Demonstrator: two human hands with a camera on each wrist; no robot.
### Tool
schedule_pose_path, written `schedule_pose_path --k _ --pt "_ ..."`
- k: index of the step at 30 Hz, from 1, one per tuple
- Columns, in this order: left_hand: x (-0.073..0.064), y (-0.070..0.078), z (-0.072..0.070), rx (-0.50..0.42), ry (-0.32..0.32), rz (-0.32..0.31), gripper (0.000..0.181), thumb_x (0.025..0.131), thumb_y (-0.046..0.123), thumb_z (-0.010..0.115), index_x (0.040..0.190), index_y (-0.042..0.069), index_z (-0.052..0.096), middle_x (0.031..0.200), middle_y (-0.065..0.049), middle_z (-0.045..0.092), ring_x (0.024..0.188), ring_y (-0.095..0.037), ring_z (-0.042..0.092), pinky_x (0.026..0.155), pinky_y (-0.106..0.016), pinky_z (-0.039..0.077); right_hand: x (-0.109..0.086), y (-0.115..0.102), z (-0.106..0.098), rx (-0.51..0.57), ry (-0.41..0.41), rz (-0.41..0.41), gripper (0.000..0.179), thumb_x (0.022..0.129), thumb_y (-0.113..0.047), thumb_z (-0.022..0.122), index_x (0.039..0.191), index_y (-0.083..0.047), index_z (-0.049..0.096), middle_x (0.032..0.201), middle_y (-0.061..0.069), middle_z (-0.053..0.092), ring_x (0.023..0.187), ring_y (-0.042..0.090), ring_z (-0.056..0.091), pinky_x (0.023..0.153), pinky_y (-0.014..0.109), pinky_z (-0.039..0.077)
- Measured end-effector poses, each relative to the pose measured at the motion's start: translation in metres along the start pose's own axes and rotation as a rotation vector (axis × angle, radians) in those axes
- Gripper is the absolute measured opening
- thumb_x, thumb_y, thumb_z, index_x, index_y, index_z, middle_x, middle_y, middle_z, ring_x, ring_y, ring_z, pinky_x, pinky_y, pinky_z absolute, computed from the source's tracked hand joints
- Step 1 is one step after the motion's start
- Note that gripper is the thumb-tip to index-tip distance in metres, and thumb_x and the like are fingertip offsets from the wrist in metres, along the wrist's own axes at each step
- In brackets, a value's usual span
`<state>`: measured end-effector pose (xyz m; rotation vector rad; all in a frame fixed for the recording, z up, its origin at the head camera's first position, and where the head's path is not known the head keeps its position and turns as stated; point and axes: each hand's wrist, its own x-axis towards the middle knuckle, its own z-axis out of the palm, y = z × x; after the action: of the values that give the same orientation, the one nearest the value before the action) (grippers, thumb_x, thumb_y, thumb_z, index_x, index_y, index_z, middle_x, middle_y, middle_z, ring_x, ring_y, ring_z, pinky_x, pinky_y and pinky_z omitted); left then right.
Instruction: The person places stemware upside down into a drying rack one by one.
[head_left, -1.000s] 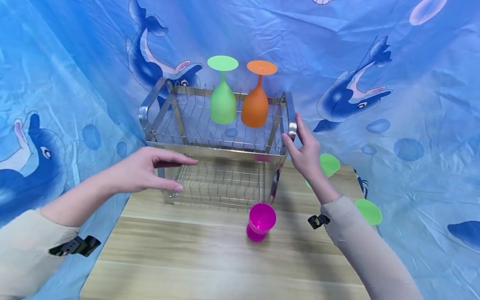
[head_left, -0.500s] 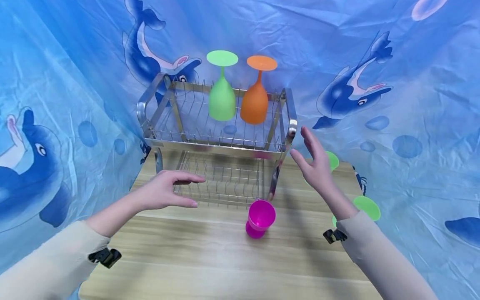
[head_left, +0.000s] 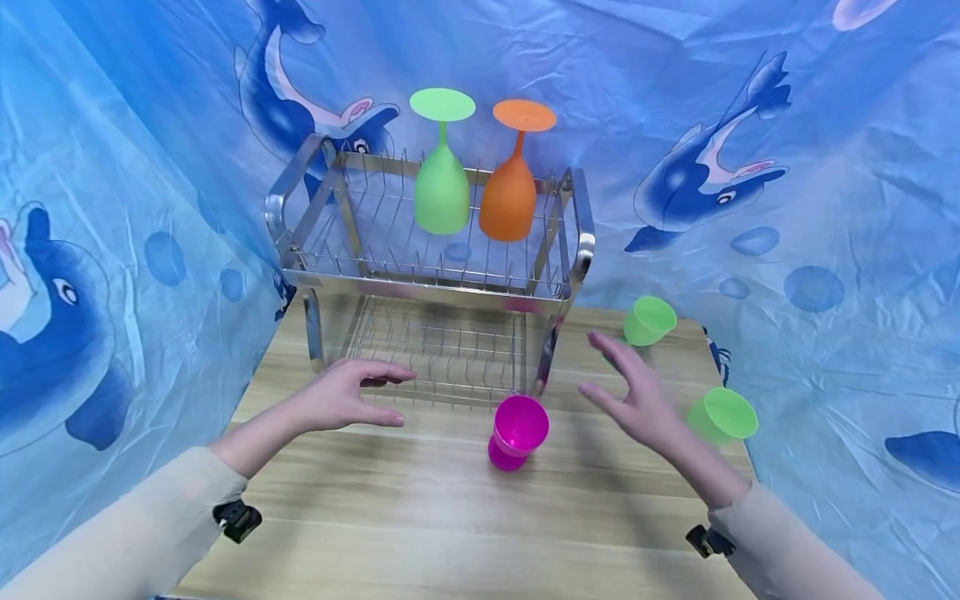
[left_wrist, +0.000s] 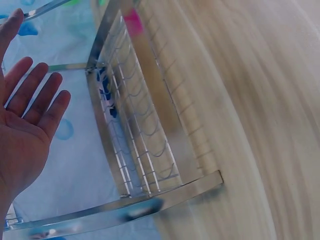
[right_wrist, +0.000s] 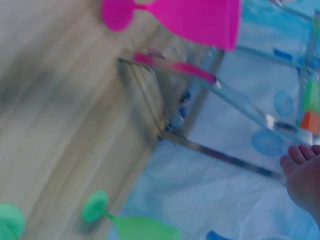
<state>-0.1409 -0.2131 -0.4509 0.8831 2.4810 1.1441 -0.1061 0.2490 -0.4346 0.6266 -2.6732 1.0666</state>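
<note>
My left hand (head_left: 348, 398) hovers in front of the rack's lower tier, thumb and fingers spread apart with nothing between them. To the right of the rack, my right hand (head_left: 637, 396) is also spread and holds nothing. Between the two hands a magenta goblet (head_left: 520, 427) stands upright on the table. The two-tier metal dish rack (head_left: 427, 290) carries a green goblet (head_left: 442, 196) and an orange goblet (head_left: 508, 202) upside down on its upper tier. In the left wrist view the left palm (left_wrist: 22, 150) shows with straight fingers.
Two more green goblets stand upright at the table's right side, a far one (head_left: 649, 320) and a nearer one (head_left: 723, 415) by the right forearm. The wooden table (head_left: 420, 517) meets a blue dolphin-print curtain (head_left: 697, 108) at the back and sides.
My right hand has let go of the rack's right handle and come down toward me. My left hand has moved lower and slightly right. The goblets keep their places.
</note>
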Motion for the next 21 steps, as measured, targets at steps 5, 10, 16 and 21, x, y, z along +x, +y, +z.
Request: schedule_pose_path --k 5,10,16,21 --pt "0.003 -0.006 0.006 0.010 0.009 0.023 0.063 0.088 0.037 0.090 0.141 0.010 0.070 0.140 -0.006 0.071 0.128 -0.030 0.067 0.109 -0.052 0.055 -0.014 -0.006 0.017 -0.042 -0.156 0.042 0.090 0.092 -0.033 0.086 0.165 -0.010 0.039 0.165 0.017 0.045 0.149 0.043 0.045 0.116 0.068 0.043" --pt "0.007 -0.009 0.014 0.002 0.011 0.033 0.063 0.088 0.033 0.091 0.142 0.008 0.069 0.140 -0.007 0.071 0.127 -0.029 0.067 0.108 -0.051 0.055 -0.019 -0.005 0.034 -0.025 -0.208 0.004 0.096 0.087 -0.034 0.092 0.164 -0.008 0.040 0.163 0.017 0.048 0.149 0.042 0.046 0.115 0.066 0.045" --pt "0.007 -0.012 0.023 -0.021 0.001 -0.003 0.066 0.087 0.036 0.091 0.143 0.011 0.068 0.142 -0.004 0.070 0.129 -0.027 0.066 0.109 -0.048 0.055 -0.023 0.000 0.050 0.014 -0.277 -0.008 0.106 0.083 -0.038 0.094 0.165 -0.007 0.035 0.163 0.017 0.046 0.149 0.042 0.045 0.116 0.065 0.045" --pt "0.007 -0.018 0.026 -0.028 0.003 -0.019 0.067 0.087 0.041 0.090 0.143 0.011 0.068 0.142 -0.004 0.070 0.129 -0.027 0.066 0.109 -0.049 0.055 -0.020 -0.002 0.058 -0.004 -0.318 -0.011 0.112 0.080 -0.038 0.097 0.166 -0.005 0.033 0.163 0.017 0.045 0.150 0.040 0.045 0.117 0.062 0.045"
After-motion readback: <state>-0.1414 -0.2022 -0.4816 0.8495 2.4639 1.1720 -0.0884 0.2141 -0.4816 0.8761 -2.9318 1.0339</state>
